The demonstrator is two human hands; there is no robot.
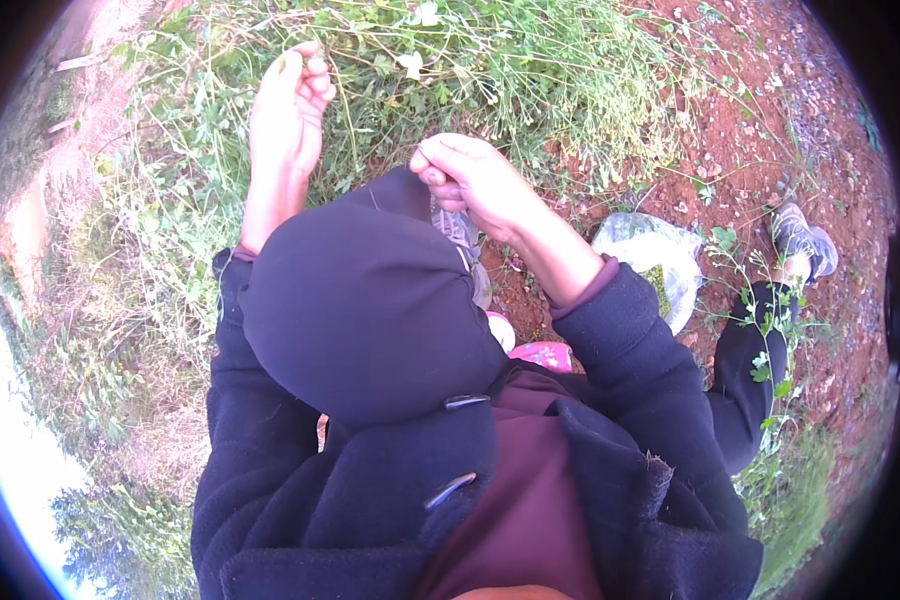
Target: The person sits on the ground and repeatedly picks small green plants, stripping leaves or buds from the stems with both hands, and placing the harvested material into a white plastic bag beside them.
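Observation:
My left hand (pixel 292 109) is raised at the edge of a mass of green leafy plants (pixel 510 71). Its thumb and fingers pinch a small bit of pale green plant (pixel 316 63). Lower and to the right, my right hand (pixel 469 180) is curled, thumb pressed to forefinger, above my dark-clad knee (pixel 412 187). Whether anything thin sits between those fingertips is too small to tell. Beside my right forearm, a clear plastic bag (pixel 649 236) stands open on the soil, with small green pieces (pixel 656 289) inside.
Reddish stony soil (pixel 750 157) lies to the right. My bent knee (pixel 367 315) covers the middle of the view. My right shoe (pixel 802 240) rests far right, near a leafy stem (pixel 776 367). A pink patterned item (pixel 544 355) lies partly hidden below my right arm.

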